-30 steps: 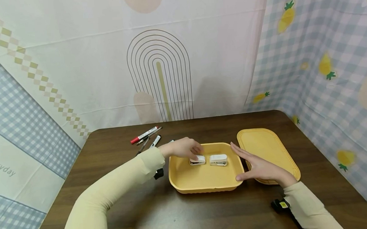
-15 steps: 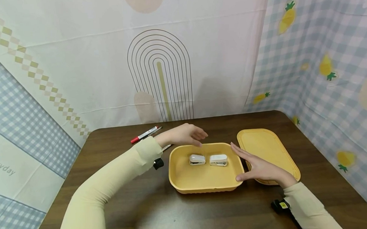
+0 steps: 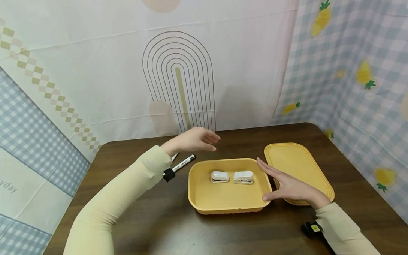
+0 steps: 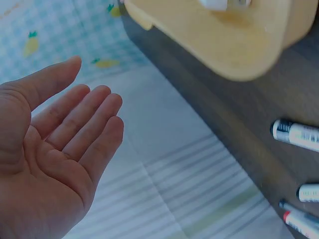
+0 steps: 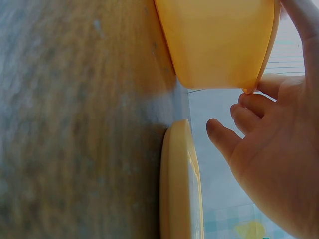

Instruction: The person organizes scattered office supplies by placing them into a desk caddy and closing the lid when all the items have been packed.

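A yellow plastic box stands on the table with two small white staplers, a left one and a right one, side by side inside. My right hand rests against the box's right end, thumb and fingers spread along the rim; the right wrist view shows its fingertips at the box's corner. Raised beyond the box's back left corner, my left hand holds nothing. Its palm and loosely bent fingers show in the left wrist view, apart from the box.
The yellow lid lies to the right of the box, partly behind my right hand. Left of the box lie several pens and markers, among them a black-capped white marker; my left forearm hides others. A fabric-covered wall borders the table's back.
My left hand has let go of the left stapler, risen out of the box and moved back and left. My right hand has stayed at the box's rim.
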Demonstrator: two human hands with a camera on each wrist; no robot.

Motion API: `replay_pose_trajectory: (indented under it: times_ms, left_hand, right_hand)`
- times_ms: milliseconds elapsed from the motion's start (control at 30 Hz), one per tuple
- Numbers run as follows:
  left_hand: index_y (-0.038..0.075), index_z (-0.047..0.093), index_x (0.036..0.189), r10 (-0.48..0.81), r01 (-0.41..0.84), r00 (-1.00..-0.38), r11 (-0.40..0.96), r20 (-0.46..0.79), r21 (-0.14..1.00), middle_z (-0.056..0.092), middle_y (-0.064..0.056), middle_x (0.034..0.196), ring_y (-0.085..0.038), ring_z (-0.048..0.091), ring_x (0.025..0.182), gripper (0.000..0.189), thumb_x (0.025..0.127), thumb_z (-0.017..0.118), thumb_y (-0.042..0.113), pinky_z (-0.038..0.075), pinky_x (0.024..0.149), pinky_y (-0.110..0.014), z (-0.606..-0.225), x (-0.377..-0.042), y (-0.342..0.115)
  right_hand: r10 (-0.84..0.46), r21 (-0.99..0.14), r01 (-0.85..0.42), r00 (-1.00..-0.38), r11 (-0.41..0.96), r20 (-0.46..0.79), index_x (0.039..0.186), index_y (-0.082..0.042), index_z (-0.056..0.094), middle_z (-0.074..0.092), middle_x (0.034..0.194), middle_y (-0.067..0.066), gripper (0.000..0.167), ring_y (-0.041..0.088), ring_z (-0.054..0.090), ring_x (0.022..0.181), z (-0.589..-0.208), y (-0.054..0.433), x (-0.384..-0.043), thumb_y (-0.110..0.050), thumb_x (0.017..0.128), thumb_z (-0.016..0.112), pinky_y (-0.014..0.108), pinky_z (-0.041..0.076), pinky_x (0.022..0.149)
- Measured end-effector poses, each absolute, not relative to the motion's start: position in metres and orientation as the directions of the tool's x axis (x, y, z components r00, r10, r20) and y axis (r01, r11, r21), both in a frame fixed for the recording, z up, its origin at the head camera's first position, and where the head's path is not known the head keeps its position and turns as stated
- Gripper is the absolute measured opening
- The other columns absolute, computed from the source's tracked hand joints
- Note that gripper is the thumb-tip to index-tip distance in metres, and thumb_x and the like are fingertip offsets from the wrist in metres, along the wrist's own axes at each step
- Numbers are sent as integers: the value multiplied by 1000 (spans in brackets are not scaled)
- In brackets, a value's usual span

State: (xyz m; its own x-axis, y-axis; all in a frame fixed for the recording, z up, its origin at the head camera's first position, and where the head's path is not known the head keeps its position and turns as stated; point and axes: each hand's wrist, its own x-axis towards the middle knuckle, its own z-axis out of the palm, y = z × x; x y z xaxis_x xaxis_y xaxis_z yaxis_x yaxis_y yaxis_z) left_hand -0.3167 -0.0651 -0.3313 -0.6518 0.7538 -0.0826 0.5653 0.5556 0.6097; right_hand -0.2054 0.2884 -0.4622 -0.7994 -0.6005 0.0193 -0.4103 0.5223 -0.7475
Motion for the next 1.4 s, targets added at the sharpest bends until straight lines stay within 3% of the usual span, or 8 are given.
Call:
replay_pose_trajectory:
  times_ms: [300,600,933,1167,1400]
  left_hand:
    - [10,60,140,647,531,-762,637,-13,558,61,-6,139,-24,54,130,48,96,70,27,40,110,-42,-306,-327,-102]
    - [4,57,141,561,472,-825,615,70,631,59,-14,140,-28,57,127,51,96,70,25,44,106,-43,-278,-332,-137]
    - [8,58,141,446,411,-878,509,177,756,61,-10,139,-24,58,125,49,97,70,25,44,106,-43,-256,-327,-162]
    - [5,57,141,389,395,-896,485,212,780,61,-12,138,-24,59,125,48,97,70,23,44,106,-42,-262,-328,-170]
    - [5,57,141,270,323,-937,418,223,849,59,-13,140,-24,56,128,48,98,69,22,39,110,-42,-294,-340,-186]
  right_hand:
    - [-589,-736,-408,-808,541,14,163,-33,5,0,169,0,111,40,11,151,-461,289,-206,-37,83,83,68,24,111]
    - [-583,-725,-412,-812,552,17,163,-33,6,2,169,5,112,39,11,151,-462,290,-208,-39,83,84,66,24,112]
    - [-580,-727,-408,-815,552,16,163,-31,6,3,169,5,112,40,11,150,-462,292,-204,-38,83,84,68,23,111]
    - [-580,-735,-403,-814,545,17,162,-33,5,1,169,3,112,40,10,151,-462,295,-203,-36,83,84,68,24,111]
    - [-582,-746,-398,-813,533,18,162,-34,5,0,169,0,111,40,9,151,-462,295,-203,-34,84,84,69,24,110]
